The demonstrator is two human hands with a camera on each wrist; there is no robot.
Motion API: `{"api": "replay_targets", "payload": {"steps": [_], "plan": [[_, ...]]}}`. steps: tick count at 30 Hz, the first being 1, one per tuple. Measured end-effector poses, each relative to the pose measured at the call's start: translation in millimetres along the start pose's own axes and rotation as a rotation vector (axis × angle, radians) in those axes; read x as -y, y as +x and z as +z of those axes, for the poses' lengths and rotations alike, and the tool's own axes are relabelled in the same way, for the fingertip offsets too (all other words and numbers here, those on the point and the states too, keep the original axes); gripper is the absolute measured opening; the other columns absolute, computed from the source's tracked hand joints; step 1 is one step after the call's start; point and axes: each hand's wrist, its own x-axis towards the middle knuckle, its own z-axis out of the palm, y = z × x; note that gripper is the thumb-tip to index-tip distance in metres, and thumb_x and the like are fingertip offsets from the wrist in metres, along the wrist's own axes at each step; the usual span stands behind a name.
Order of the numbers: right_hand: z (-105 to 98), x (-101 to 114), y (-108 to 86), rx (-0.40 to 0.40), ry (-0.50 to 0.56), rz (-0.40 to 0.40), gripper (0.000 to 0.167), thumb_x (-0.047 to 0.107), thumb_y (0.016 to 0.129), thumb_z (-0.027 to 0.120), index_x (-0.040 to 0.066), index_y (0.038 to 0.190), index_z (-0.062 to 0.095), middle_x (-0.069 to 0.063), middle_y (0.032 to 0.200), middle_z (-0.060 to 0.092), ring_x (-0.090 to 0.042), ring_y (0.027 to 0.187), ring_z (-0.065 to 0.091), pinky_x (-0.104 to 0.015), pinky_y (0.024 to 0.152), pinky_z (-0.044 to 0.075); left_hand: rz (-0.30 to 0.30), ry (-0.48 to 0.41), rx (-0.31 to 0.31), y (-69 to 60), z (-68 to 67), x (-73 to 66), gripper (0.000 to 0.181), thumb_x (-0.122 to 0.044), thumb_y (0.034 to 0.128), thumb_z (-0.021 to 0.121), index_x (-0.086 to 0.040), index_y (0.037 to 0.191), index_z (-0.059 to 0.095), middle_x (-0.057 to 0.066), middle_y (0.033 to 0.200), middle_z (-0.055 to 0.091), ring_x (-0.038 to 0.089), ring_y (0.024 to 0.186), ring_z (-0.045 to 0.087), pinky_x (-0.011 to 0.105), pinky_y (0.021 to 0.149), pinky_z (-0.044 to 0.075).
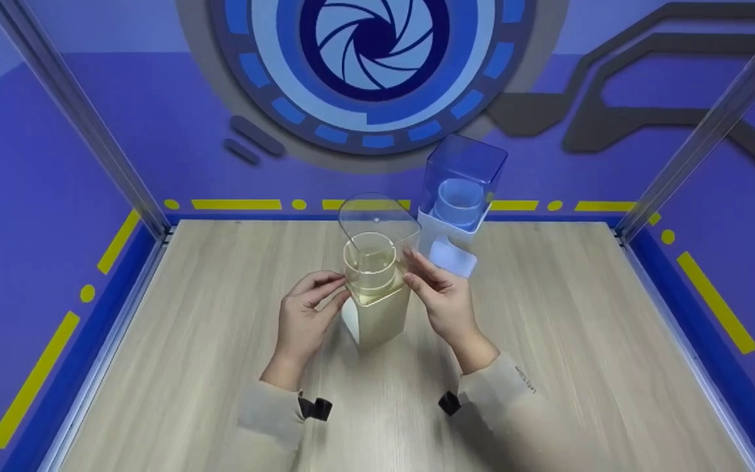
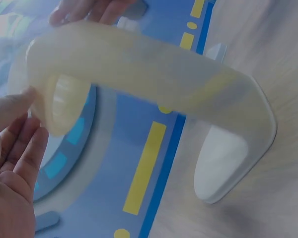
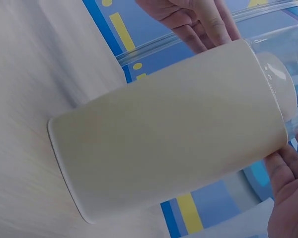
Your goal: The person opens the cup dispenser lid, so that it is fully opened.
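Note:
In the head view a tall cream dispenser [image 1: 384, 318] stands on the table, with a round collar [image 1: 369, 265] and a clear cover [image 1: 377, 219] on top. Side-on in the left wrist view, its body [image 2: 149, 64] is C-shaped, above a flat foot [image 2: 221, 163]. My left hand [image 1: 305, 314] holds its upper left edge between thumb and fingers. At the upper right edge my right hand [image 1: 446, 301] grips, thumb near the clear cover and fingers beside the body. The right wrist view shows the broad back [image 3: 164, 134]; some fingertips are hidden behind it.
Just behind and right stands a similar blue and white dispenser [image 1: 456, 249] with a clear blue cover [image 1: 466, 157]. The wooden table [image 1: 220, 354] is bordered by blue walls [image 1: 122, 131] and metal posts [image 1: 692, 131].

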Motion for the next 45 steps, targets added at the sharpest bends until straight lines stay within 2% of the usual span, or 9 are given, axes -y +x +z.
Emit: {"api": "replay_targets", "payload": {"steps": [3,7,12,14,22,28,32,38,45], "plan": [[3,-1,-3.4,-0.033,0.001,0.014,0.049,-0.003,0.101,0.079,-0.016,0.146,0.064,-0.033,0.149,0.068,-0.010,0.126,0.079,-0.021,0.106,0.064,0.001,0.025,-0.012,-7.3,4.2,-7.8,0.028,0.005,0.0983,0.082,0.005,0.126,0.083,0.016,0.132,0.078,0.027,0.127,0.075,0.019,0.112,0.060],[7,-3,-10.6,-0.095,0.031,0.004,0.048,-0.004,0.097,0.084,-0.017,0.140,0.067,-0.025,0.140,0.076,-0.012,0.122,0.081,-0.023,0.100,0.067,-0.041,0.035,-0.012,-18.8,12.7,-18.2,0.041,0.003,0.0990,0.079,0.007,0.140,0.075,0.017,0.149,0.072,0.038,0.141,0.071,0.034,0.120,0.059],[14,-2,-19.1,-0.145,0.069,-0.040,0.044,-0.008,0.091,0.088,-0.021,0.129,0.071,0.003,0.125,0.085,-0.008,0.119,0.081,-0.027,0.098,0.068,-0.099,0.041,-0.008,-26.2,24.2,-25.4,0.067,-0.006,0.0950,0.087,0.008,0.155,0.062,0.020,0.166,0.060,0.042,0.153,0.061,0.045,0.126,0.053],[17,-1,-21.2,-0.154,0.044,-0.053,0.041,-0.009,0.090,0.088,-0.019,0.127,0.074,0.007,0.124,0.085,-0.007,0.122,0.080,-0.028,0.100,0.068,-0.124,0.051,-0.009,-26.5,27.8,-26.7,0.078,-0.010,0.0927,0.091,0.008,0.160,0.056,0.021,0.170,0.055,0.042,0.157,0.057,0.046,0.129,0.050],[27,5,-32.4,-0.164,-0.134,-0.061,0.033,-0.006,0.095,0.085,-0.008,0.127,0.081,-0.027,0.138,0.077,0.003,0.133,0.071,-0.025,0.105,0.065,-0.206,0.155,-0.044,-23.7,38.0,-27.7,0.108,-0.028,0.0818,0.103,0.003,0.168,0.047,0.024,0.175,0.049,0.044,0.163,0.049,0.059,0.135,0.044],[34,3,-41.9,-0.136,-0.211,-0.171,0.031,-0.008,0.103,0.074,-0.007,0.134,0.079,-0.028,0.144,0.074,0.002,0.139,0.068,-0.021,0.113,0.060,-0.246,0.166,-0.068,-23.3,47.8,-26.0,0.131,-0.037,0.0732,0.109,0.000,0.174,0.035,0.025,0.178,0.041,0.046,0.167,0.041,0.066,0.138,0.035],[39,1,-49.1,-0.096,-0.199,-0.223,0.037,-0.017,0.106,0.060,-0.009,0.140,0.074,-0.031,0.150,0.069,0.001,0.146,0.063,-0.025,0.119,0.057,-0.253,0.208,-0.099,-23.2,53.8,-23.9,0.144,-0.040,0.0699,0.111,-0.003,0.178,0.024,0.027,0.180,0.034,0.047,0.169,0.035,0.066,0.140,0.033],[46,-1,-59.1,-0.051,-0.224,-0.321,0.045,-0.024,0.102,0.055,-0.009,0.141,0.074,-0.032,0.151,0.068,-0.004,0.151,0.060,-0.027,0.126,0.052,-0.252,0.281,-0.187,-20.8,56.3,-19.2,0.156,-0.045,0.0628,0.113,-0.002,0.179,0.019,0.028,0.177,0.035,0.050,0.167,0.033,0.066,0.139,0.033],[43,-2,-65.7,-0.001,-0.263,-0.402,0.051,-0.029,0.096,0.055,-0.010,0.139,0.074,-0.034,0.147,0.071,-0.007,0.151,0.062,-0.025,0.127,0.050,-0.269,0.347,-0.218,-21.7,54.3,-16.1,0.168,-0.051,0.0559,0.115,-0.002,0.180,0.012,0.026,0.171,0.042,0.047,0.162,0.036,0.068,0.136,0.035]]}}
